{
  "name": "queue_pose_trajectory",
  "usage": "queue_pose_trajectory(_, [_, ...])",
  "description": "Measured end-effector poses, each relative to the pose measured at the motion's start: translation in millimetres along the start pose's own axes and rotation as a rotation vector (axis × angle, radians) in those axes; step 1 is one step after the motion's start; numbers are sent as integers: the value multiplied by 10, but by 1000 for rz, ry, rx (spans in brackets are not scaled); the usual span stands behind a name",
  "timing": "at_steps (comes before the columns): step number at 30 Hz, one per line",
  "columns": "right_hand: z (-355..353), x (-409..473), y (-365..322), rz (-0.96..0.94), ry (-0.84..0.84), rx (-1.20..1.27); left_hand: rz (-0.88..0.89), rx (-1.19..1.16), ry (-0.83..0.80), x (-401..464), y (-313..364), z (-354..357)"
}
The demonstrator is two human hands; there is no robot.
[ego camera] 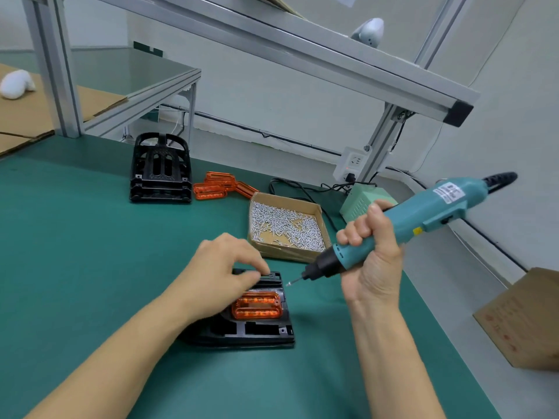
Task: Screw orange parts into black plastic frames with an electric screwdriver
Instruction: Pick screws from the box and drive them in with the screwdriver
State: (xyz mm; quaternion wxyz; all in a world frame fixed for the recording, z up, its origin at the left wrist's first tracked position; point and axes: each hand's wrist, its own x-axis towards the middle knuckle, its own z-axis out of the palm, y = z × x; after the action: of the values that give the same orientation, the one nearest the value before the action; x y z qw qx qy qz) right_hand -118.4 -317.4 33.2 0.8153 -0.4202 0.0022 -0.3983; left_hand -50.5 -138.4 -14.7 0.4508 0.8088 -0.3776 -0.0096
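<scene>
Tabletop covered in green matting is seen across most of the view, framed at the back by an aluminium profile frame. At the far side a stack of black frames is set upright-looking in a pile, and just beside it, to the right, a small heap of orange parts is laid on the mat. A cardboard box is seen off the tabletop's right edge. An open cardboard tray of screws is placed between the orange heap and the near work area, with a pale green power unit behind it (its black cable is trailed across the mat). Near the front, one black plastic frame is laid flat, and an orange part is seated in a recess on its upper face. The electric screwdriver is held tilted, bit pointing down and to the left, its tip just beside the frame's far right corner but apart from it; a screw appears to be carried on the bit, though this is too small to be certain. The right hand is clenched round the screwdriver's barrel. The left hand is rested on the frame's far edge, its fingertips curled down in a light pinching grip on that edge.
</scene>
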Motion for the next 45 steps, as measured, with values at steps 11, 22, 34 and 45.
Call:
queue_pose_trajectory(11, [4, -62, 232, 78, -127, -203, 189, 450, -281, -41, -105, 187])
queue_pose_trajectory(22, [26, -63, 274, 75, -224, -273, 177, 421, -287, -39, -148, 225])
queue_pose_trajectory(34, [168, -46, 395, 136, -624, -417, 153, 397, -308, -16, -210, 272])
queue_pose_trajectory(45, [14, -60, 332, 91, -399, -283, 92, 349, -330, -27, -186, 253])
